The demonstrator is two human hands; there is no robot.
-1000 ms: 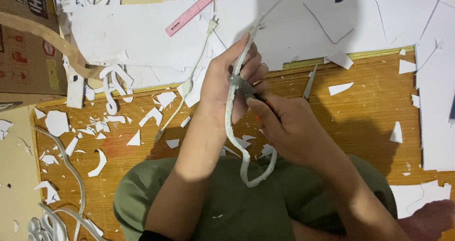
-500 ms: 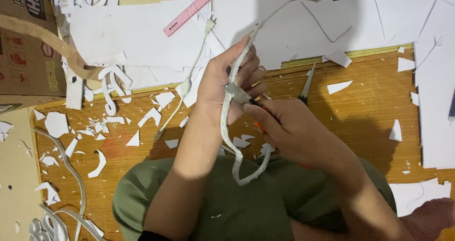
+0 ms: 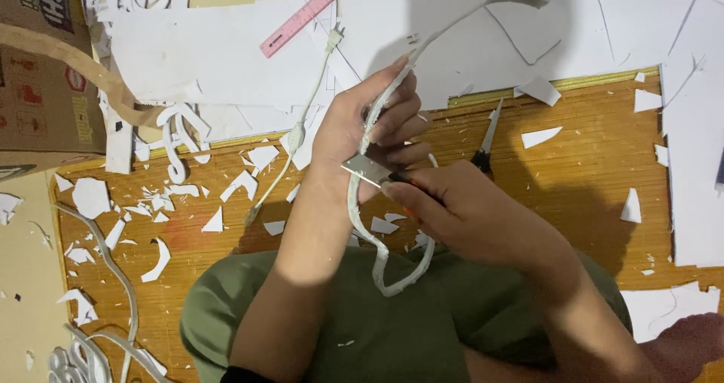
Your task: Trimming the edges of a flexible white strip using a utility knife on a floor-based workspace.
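Pinched between the thumb and curled fingers of the left hand [image 3: 369, 130], near the centre of the frame, is a long white foam strip [image 3: 392, 274]. It is thin, curved and ragged-edged, looped below the hands over the lap and arched up toward the upper right. The right hand [image 3: 460, 213] is closed around a utility knife [image 3: 369, 170], whose blade is laid against the strip. Scissors [image 3: 485, 145] lie just beyond on the woven mat [image 3: 588, 172], among white scraps [image 3: 226, 191].

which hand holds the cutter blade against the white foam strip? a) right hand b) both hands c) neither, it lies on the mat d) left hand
a: the right hand grips the cutter blade, its tip against the white foam strip, which the left hand holds up.
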